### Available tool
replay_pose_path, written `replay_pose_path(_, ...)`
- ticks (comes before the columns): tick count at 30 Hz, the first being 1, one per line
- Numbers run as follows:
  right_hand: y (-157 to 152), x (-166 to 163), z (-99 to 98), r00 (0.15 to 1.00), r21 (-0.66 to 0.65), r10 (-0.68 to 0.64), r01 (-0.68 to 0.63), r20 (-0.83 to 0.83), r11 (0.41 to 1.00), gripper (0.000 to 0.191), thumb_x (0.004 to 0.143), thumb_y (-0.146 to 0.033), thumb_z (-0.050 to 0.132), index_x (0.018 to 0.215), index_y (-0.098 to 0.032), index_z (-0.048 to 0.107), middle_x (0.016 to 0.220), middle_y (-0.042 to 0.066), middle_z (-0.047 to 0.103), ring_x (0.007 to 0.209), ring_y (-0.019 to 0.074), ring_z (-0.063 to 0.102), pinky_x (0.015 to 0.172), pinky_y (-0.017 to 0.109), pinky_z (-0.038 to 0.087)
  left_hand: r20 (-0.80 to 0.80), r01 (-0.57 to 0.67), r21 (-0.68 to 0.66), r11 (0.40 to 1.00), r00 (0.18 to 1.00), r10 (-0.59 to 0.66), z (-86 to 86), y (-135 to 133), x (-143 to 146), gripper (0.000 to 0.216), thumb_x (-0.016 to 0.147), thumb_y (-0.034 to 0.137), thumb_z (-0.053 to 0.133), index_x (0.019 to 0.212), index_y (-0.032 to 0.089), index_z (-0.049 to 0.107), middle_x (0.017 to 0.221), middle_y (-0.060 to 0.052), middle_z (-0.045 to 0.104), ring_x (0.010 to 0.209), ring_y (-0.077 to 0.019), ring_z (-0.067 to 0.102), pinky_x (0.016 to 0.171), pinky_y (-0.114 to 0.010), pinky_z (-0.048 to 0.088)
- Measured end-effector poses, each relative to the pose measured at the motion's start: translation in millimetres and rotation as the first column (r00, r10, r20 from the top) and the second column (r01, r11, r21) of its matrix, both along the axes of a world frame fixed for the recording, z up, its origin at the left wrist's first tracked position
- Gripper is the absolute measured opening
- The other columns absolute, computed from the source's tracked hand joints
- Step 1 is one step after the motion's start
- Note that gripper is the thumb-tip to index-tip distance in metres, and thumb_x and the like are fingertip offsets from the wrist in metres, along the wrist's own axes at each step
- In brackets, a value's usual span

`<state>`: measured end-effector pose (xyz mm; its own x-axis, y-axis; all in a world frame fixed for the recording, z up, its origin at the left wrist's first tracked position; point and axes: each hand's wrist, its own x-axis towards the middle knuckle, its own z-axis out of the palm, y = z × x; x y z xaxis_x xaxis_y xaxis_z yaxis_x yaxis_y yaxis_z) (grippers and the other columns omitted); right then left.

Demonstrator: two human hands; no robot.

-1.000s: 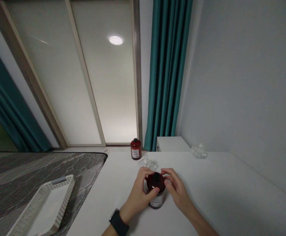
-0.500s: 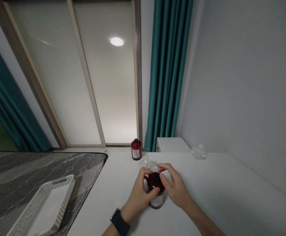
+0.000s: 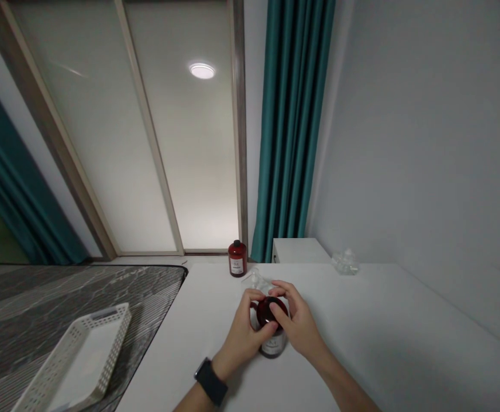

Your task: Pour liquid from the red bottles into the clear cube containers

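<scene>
A dark red bottle [image 3: 274, 344] with a pale label stands upright on the white table [image 3: 198, 320]. My left hand [image 3: 244, 327], with a dark watch on its wrist, wraps round the bottle's left side, thumb across the front. Over the top, my right hand [image 3: 298, 325] closes its thumb and fingers round the black bottle cap, which they mostly hide. Behind my hands lies something of clear plastic [image 3: 257, 279], partly covered. A second red bottle [image 3: 237, 262], black-capped and labelled, stands farther back to the left.
Another clear plastic item [image 3: 345, 263] sits at the table's far right by the wall. On the striped dark surface [image 3: 155, 286] to the left is a white perforated basket [image 3: 116, 337]. A white cabinet [image 3: 301, 249] stands beyond the table.
My right thumb and fingers have moved left and in over the bottle's top, now covering most of the cap. My left hand keeps its hold.
</scene>
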<state>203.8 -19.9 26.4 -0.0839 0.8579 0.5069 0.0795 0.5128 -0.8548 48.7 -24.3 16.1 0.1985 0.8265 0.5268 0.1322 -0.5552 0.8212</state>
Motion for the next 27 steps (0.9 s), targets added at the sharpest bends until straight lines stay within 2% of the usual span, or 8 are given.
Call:
replay_pose_path(5, -3, 1, 3.7, 0.995, -0.018, 0.096, -0.097, -0.039, 0.995, 0.026, 0.097, -0.035, 0.05, 0.119, -0.023, 0.057, 0.107, 0.007, 0.068, 0.109, 0.0224, 0.062, 0.104, 0.039, 0.044, -0.004, 0.015, -0.003, 1.0, 1.0, -0.015, 1.0, 0, 0, 0.031, 0.08, 0.027, 0.065, 0.107, 0.02, 0.051, 0.11, -0.007, 0.056, 0.105, -0.025, 0.055, 0.091, -0.04, 0.045)
replay_pose_path(7, -5, 1, 4.3, 0.993, -0.048, 0.093, -0.097, -0.072, 0.994, 0.028, 0.096, -0.038, 0.05, 0.119, -0.023, 0.057, 0.11, 0.007, 0.065, 0.107, 0.0222, 0.063, 0.098, 0.036, 0.048, -0.006, 0.013, -0.001, 1.0, 1.0, -0.013, 0.8, 0, 0, 0.032, 0.081, 0.027, 0.065, 0.108, 0.02, 0.051, 0.111, -0.008, 0.056, 0.106, -0.0253, 0.055, 0.091, -0.04, 0.045)
replay_pose_path(11, -7, 1, 3.8, 0.986, -0.081, 0.06, -0.074, -0.155, 0.994, 0.036, 0.093, -0.041, 0.056, 0.125, -0.025, 0.053, 0.096, 0.003, 0.06, 0.09, 0.0188, 0.063, 0.085, 0.031, 0.053, -0.012, -0.006, 0.028, 1.0, 1.0, 0.006, -0.6, 0, 0, 0.033, 0.08, 0.027, 0.067, 0.108, 0.02, 0.051, 0.109, -0.007, 0.055, 0.104, -0.0253, 0.055, 0.09, -0.04, 0.045)
replay_pose_path(18, -11, 1, 6.4, 0.973, -0.102, 0.16, -0.178, -0.168, 0.979, 0.038, 0.093, -0.042, 0.055, 0.126, -0.024, 0.051, 0.109, 0.007, 0.065, 0.104, 0.0222, 0.064, 0.095, 0.035, 0.05, -0.023, -0.03, 0.05, 0.998, 0.999, 0.031, 0.8, -2, 1, 0.031, 0.08, 0.025, 0.067, 0.107, 0.02, 0.053, 0.11, -0.008, 0.055, 0.104, -0.0255, 0.054, 0.091, -0.041, 0.046)
replay_pose_path(23, -12, 1, 7.6, 0.973, -0.127, 0.114, -0.141, -0.199, 0.982, 0.037, 0.092, -0.041, 0.056, 0.125, -0.025, 0.054, 0.104, 0.004, 0.06, 0.093, 0.0196, 0.064, 0.086, 0.032, 0.054, -0.015, -0.045, 0.044, 0.998, 0.999, 0.046, 1.9, -3, 2, 0.032, 0.078, 0.024, 0.068, 0.105, 0.02, 0.052, 0.108, -0.007, 0.054, 0.103, -0.0252, 0.054, 0.09, -0.04, 0.046)
replay_pose_path(27, -13, 1, 8.7, 0.97, -0.13, 0.153, -0.179, -0.188, 0.975, 0.037, 0.092, -0.04, 0.055, 0.126, -0.024, 0.052, 0.106, 0.005, 0.065, 0.098, 0.0211, 0.065, 0.092, 0.034, 0.052, -0.019, -0.04, 0.029, 0.999, 0.999, 0.041, 1.2, -3, 2, 0.031, 0.078, 0.025, 0.067, 0.105, 0.02, 0.052, 0.109, -0.007, 0.054, 0.104, -0.0252, 0.054, 0.091, -0.04, 0.045)
